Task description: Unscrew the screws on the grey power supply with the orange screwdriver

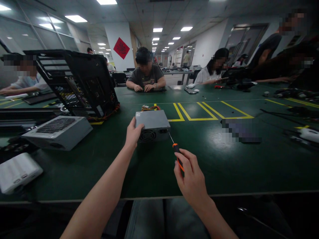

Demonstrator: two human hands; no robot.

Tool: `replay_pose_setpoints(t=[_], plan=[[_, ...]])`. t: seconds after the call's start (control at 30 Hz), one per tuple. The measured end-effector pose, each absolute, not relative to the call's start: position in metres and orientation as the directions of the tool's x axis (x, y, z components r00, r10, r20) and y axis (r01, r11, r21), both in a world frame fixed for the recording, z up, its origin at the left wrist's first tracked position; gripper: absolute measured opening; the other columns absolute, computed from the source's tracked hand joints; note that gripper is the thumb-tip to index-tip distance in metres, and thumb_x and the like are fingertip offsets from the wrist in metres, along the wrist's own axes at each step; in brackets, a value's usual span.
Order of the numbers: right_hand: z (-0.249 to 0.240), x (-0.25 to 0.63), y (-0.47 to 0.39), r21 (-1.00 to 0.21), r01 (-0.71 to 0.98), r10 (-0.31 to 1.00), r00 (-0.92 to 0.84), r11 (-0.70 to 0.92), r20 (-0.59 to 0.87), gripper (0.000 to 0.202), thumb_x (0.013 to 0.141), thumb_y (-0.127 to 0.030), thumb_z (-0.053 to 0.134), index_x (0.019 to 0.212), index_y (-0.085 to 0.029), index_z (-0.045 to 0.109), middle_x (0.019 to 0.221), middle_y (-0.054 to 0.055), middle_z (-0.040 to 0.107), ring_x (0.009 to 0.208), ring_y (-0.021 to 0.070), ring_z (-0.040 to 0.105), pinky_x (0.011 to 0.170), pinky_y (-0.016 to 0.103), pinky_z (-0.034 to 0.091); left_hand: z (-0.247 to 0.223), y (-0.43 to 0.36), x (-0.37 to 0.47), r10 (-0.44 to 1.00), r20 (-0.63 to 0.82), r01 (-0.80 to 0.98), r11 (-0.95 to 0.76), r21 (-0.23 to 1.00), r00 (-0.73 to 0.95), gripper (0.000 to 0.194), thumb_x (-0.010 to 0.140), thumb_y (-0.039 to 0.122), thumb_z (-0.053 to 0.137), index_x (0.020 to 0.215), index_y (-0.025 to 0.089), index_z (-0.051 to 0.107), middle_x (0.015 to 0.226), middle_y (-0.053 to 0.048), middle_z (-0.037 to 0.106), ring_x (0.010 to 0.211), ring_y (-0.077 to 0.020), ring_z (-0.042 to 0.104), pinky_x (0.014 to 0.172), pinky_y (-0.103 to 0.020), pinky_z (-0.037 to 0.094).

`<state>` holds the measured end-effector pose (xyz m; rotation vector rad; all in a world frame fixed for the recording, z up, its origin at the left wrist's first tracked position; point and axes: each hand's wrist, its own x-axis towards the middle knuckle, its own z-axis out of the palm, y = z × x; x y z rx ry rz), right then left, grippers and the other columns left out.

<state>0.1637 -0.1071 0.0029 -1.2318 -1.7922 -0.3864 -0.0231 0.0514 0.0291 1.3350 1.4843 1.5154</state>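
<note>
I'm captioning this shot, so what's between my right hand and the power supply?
The head view shows a screwdriver, held in your right hand, its shaft reaching toward the power supply.

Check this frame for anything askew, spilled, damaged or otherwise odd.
Nothing looks spilled or visibly damaged. The one oddity is the flat dark object right of the screwdriver: pixelated blocks cover part of it, so I cannot say what it is. Loose wires at the base of the open computer case look untidy, not clearly wrong.

Bright rectangular ceiling lights (186,29) | white pillar (109,38) with red diamond sign (121,48) | glass panels (41,30) at left | green tabletop (154,172)
</note>
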Motion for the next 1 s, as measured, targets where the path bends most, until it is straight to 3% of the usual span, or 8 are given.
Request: replay_pose_setpoints(t=[0.2, 0.4, 0.6, 0.77, 1.0], plan=[[0.0045, 0.1696, -0.1023, -0.217, 0.878, 0.537, -0.054, 0.427, 0.842, 0.023, 0.084, -0.015, 0.05, 0.107, -0.016, 0.053, 0.097, 0.009, 0.059, 0.086, 0.016, 0.06, 0.072, 0.027, 0.052, 0.0285, 0.0521, -0.0265, 0.932, 0.228, 0.211, -0.171, 0.962, -0.282, 0.068, 0.069, 0.027, 0.061, 0.132, 0.013, 0.041, 0.139, -0.009, 0.039, 0.126, -0.0213, 0.039, 0.106, -0.03, 0.028], [0.0053, 0.1648, -0.102, -0.226, 0.868, 0.523, -0.044, 0.442, 0.851, 0.025, 0.081, -0.015, 0.052, 0.106, -0.015, 0.052, 0.106, 0.013, 0.054, 0.094, 0.0202, 0.057, 0.074, 0.033, 0.053, 0.029, 0.0525, -0.0274, 0.937, 0.223, 0.195, -0.174, 0.965, -0.268, 0.068, 0.068, 0.026, 0.062, 0.131, 0.014, 0.042, 0.139, -0.008, 0.04, 0.125, -0.0208, 0.04, 0.106, -0.029, 0.027], [0.0014, 0.1669, -0.1013, -0.206, 0.862, 0.489, -0.053, 0.462, 0.871, 0.031, 0.082, -0.012, 0.052, 0.112, -0.017, 0.05, 0.102, 0.01, 0.059, 0.095, 0.0177, 0.059, 0.078, 0.03, 0.052, 0.0271, 0.0533, -0.0274, 0.941, 0.229, 0.213, -0.177, 0.961, -0.251, 0.066, 0.068, 0.027, 0.062, 0.131, 0.018, 0.043, 0.138, -0.006, 0.042, 0.125, -0.0204, 0.041, 0.105, -0.029, 0.028], [0.0005, 0.168, -0.1027, -0.252, 0.878, 0.529, -0.001, 0.406, 0.849, 0.021, 0.083, -0.017, 0.052, 0.103, -0.018, 0.055, 0.097, 0.009, 0.058, 0.087, 0.0167, 0.06, 0.073, 0.029, 0.052, 0.0215, 0.0547, -0.0279, 0.931, 0.287, 0.291, -0.216, 0.932, -0.226, 0.064, 0.073, 0.031, 0.058, 0.133, 0.019, 0.04, 0.138, -0.007, 0.042, 0.125, -0.0217, 0.04, 0.105, -0.031, 0.027], [0.0006, 0.1656, -0.104, -0.22, 0.867, 0.534, -0.061, 0.446, 0.843, 0.03, 0.081, -0.012, 0.05, 0.111, -0.017, 0.049, 0.106, 0.012, 0.055, 0.096, 0.0195, 0.058, 0.077, 0.033, 0.052, 0.0238, 0.0502, -0.0256, 0.875, 0.44, 0.508, -0.29, 0.811, -0.203, 0.049, 0.079, 0.031, 0.052, 0.126, 0.02, 0.048, 0.134, -0.01, 0.045, 0.123, -0.0247, 0.041, 0.103, -0.04, 0.031]])
